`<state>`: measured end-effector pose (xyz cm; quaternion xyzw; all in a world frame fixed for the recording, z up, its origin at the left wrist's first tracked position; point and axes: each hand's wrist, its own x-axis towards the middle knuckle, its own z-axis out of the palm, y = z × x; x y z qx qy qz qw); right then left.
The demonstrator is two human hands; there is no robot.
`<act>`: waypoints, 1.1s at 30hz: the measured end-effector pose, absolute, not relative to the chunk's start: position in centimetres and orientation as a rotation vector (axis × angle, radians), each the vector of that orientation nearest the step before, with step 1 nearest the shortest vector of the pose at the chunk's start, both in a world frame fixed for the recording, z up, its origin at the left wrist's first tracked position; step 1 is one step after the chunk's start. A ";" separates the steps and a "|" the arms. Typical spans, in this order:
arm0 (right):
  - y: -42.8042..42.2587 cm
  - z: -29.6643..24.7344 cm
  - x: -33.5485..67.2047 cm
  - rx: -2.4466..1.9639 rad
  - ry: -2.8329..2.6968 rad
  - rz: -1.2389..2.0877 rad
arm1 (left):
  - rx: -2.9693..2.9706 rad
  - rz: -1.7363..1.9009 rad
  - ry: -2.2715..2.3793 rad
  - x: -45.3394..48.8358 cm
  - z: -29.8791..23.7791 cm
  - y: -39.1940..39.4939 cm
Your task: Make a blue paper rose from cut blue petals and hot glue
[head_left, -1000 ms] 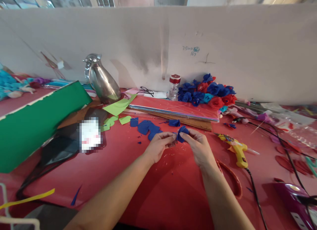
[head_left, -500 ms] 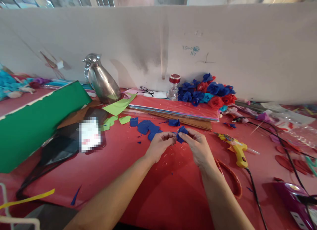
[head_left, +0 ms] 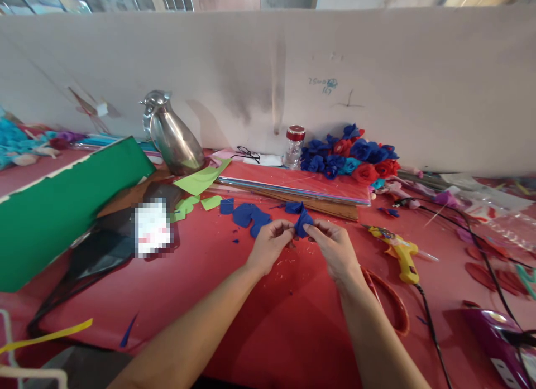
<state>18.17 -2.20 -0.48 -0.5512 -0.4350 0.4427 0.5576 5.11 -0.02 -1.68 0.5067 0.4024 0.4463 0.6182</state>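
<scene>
Both my hands meet over the middle of the red table. My left hand and my right hand each pinch a small blue paper piece between fingertips, holding it just above the table. Loose blue paper cut-outs lie right behind my left hand. Red-handled scissors lie by my right wrist.
A yellow glue gun with a black cord lies to the right. Blue and red paper flowers, a clear jar, a steel jug and stacked coloured sheets stand behind. Green sheet lies left; purple device bottom right.
My hands have shifted slightly left and away, and the blue paper piece has been turned and pushed up between the fingertips. Nothing else on the table has moved.
</scene>
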 end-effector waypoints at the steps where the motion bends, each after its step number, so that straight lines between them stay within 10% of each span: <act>1: -2.2 -0.5 18.1 -1.304 -1.030 1.043 | 1.158 1.026 0.929 5.1 -1.7 0.0; 33: -2.0 -1.1 18.7 -1.364 -0.996 1.106 | 0.851 0.955 0.880 4.9 -1.5 -0.1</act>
